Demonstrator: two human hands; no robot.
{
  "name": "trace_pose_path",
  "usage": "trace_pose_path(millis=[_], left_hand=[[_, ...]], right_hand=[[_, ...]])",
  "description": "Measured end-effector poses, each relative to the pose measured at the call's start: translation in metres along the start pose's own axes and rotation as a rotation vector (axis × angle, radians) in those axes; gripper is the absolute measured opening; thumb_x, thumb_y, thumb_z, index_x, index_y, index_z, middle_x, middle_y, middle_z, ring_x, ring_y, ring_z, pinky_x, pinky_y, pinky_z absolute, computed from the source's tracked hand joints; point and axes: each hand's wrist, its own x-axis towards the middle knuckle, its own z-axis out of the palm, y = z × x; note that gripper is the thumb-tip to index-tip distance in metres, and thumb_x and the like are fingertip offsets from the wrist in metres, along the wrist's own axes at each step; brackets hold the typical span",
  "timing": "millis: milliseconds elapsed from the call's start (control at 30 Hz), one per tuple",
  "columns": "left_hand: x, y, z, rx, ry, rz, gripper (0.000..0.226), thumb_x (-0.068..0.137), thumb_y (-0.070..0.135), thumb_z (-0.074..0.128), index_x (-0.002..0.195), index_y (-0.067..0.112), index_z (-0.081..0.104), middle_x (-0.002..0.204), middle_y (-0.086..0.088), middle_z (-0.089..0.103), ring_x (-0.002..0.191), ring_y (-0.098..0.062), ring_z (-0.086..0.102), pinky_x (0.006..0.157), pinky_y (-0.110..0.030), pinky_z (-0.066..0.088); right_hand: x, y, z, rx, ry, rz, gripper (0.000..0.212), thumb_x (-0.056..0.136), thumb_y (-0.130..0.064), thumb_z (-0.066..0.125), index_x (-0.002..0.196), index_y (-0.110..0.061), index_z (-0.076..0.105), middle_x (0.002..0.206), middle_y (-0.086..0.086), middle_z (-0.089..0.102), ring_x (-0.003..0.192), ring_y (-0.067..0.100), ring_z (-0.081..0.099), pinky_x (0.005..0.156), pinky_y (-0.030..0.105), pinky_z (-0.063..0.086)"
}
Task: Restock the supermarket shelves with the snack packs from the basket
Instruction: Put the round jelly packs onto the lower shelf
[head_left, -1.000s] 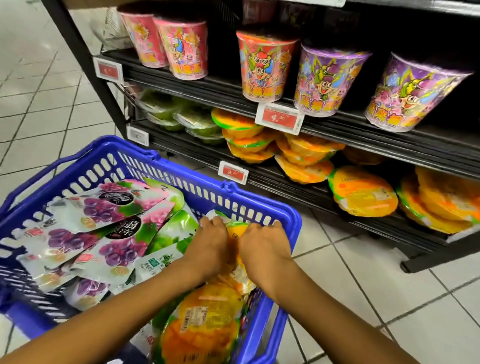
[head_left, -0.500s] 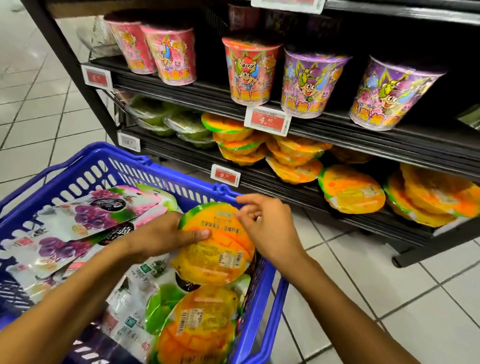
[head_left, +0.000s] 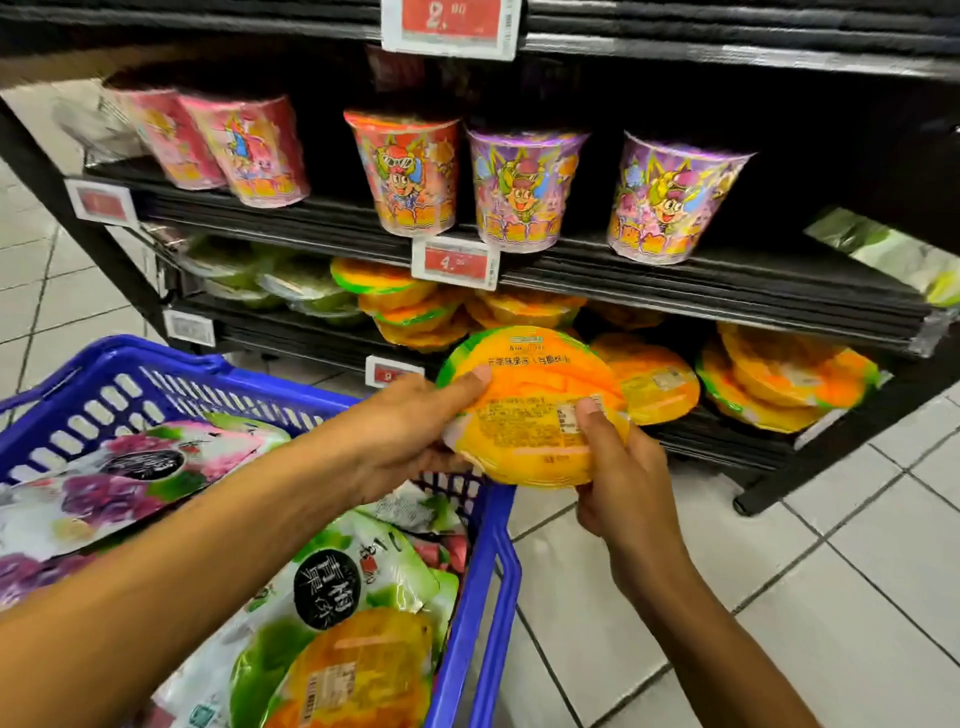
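I hold a round orange mango snack pack (head_left: 530, 410) with a green rim in both hands, just in front of the lowest shelf. My left hand (head_left: 410, 426) grips its left edge, thumb on top. My right hand (head_left: 618, 478) grips its lower right edge. The blue basket (head_left: 483, 587) sits below left, holding purple grape packs (head_left: 130, 478), green packs (head_left: 337, 577) and another mango pack (head_left: 358, 670). Several matching mango packs (head_left: 649, 384) lie on the lowest shelf (head_left: 717, 441).
Colourful cartoon cups (head_left: 519, 187) stand on the middle shelf above a red price tag (head_left: 454, 262). Green packs (head_left: 291, 286) lie at the left of the lowest shelf. White tiled floor (head_left: 779, 545) spreads to the right of the basket.
The mango pack came out of the basket and moved up and right toward the lowest shelf. My right hand, apart from it half a second ago, now grips its lower right edge.
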Motion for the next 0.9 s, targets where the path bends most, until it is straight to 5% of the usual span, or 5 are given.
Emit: trace_pose_path(millis=[133, 300, 600, 767, 900], left_hand=[[0.028, 0.006, 0.036, 0.149, 0.038, 0.189, 0.012, 0.096, 0.015, 0.058, 0.092, 0.010, 0.067, 0.085, -0.007, 0.073, 0.068, -0.013, 0.070, 0.062, -0.024, 0.059], [0.056, -0.002, 0.076, 0.039, 0.037, 0.138, 0.011, 0.091, 0.000, 0.062, 0.092, 0.008, 0.068, 0.085, -0.006, 0.073, 0.072, -0.017, 0.069, 0.068, -0.031, 0.059], [0.093, -0.011, 0.111, -0.178, 0.109, 0.043, 0.005, 0.094, 0.000, 0.058, 0.090, -0.003, 0.061, 0.081, -0.011, 0.061, 0.053, -0.008, 0.063, 0.052, -0.017, 0.057], [0.106, -0.008, 0.110, -0.296, 0.168, 0.067, 0.024, 0.091, -0.002, 0.062, 0.113, -0.013, 0.060, 0.103, -0.017, 0.065, 0.084, -0.021, 0.065, 0.060, -0.019, 0.059], [0.108, -0.007, 0.112, -0.313, 0.146, 0.061, 0.008, 0.091, 0.000, 0.063, 0.098, -0.003, 0.060, 0.107, -0.021, 0.065, 0.079, -0.019, 0.066, 0.064, -0.021, 0.060]], right_hand=[[0.014, 0.012, -0.021, 0.037, 0.191, 0.050, 0.028, 0.100, -0.038, 0.050, 0.074, -0.029, 0.054, 0.044, -0.021, 0.049, 0.041, -0.003, 0.047, 0.044, 0.010, 0.032], [0.029, 0.026, -0.053, -0.033, 0.360, 0.033, 0.029, 0.100, -0.039, 0.049, 0.074, -0.028, 0.055, 0.045, -0.020, 0.051, 0.044, -0.002, 0.047, 0.048, 0.018, 0.035], [0.072, 0.025, -0.071, -0.092, 0.401, 0.054, 0.031, 0.097, -0.043, 0.051, 0.116, -0.018, 0.055, 0.087, 0.000, 0.056, 0.084, 0.024, 0.053, 0.075, 0.039, 0.042], [0.083, 0.025, -0.067, 0.041, 0.356, 0.062, 0.030, 0.100, -0.033, 0.053, 0.122, -0.014, 0.045, 0.061, 0.002, 0.051, 0.045, 0.009, 0.049, 0.045, 0.027, 0.046], [0.084, 0.026, -0.065, 0.097, 0.354, 0.037, 0.029, 0.102, -0.036, 0.048, 0.120, -0.013, 0.050, 0.064, 0.004, 0.055, 0.045, 0.010, 0.052, 0.054, 0.033, 0.055]])
